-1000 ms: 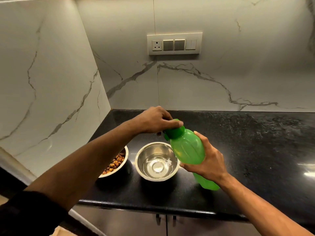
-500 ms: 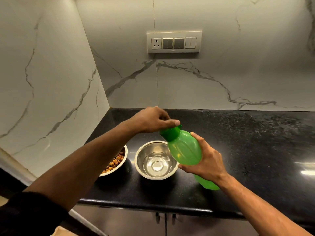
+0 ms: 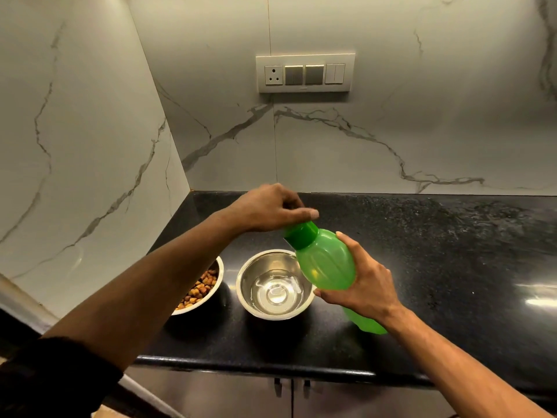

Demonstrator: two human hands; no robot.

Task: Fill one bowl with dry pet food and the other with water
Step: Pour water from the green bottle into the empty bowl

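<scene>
hands working the bottle cap over the water bowl

the left hand (image 3: 271,208) is pinching the dark green cap (image 3: 301,233) with its fingertips closed on it, while the right hand (image 3: 360,283) is wrapping around the middle of the green bottle (image 3: 327,262), holding it tilted with its neck toward the left and its base low on the right. the bottle is hanging above the right rim of the steel water bowl (image 3: 275,285), which is already showing a shallow pool of clear water. just beside it on the left, the food bowl (image 3: 200,289) is holding brown kibble, partly hidden by the left forearm.

the bottle is looking like thin, slightly squeezable plastic, probably light and partly filled, so gripping it around the ribbed waist seems sensible; squeezing hard with the cap loose could spill water. the steel bowls are stiff, smooth and likely to slide if knocked.

the tabletop (image 3: 422,251) is black speckled stone, glossy and reflecting light. marble-veined walls are meeting in a corner behind, with a switch panel (image 3: 305,72) on the back wall, and cabinet doors are showing below the edge.
</scene>
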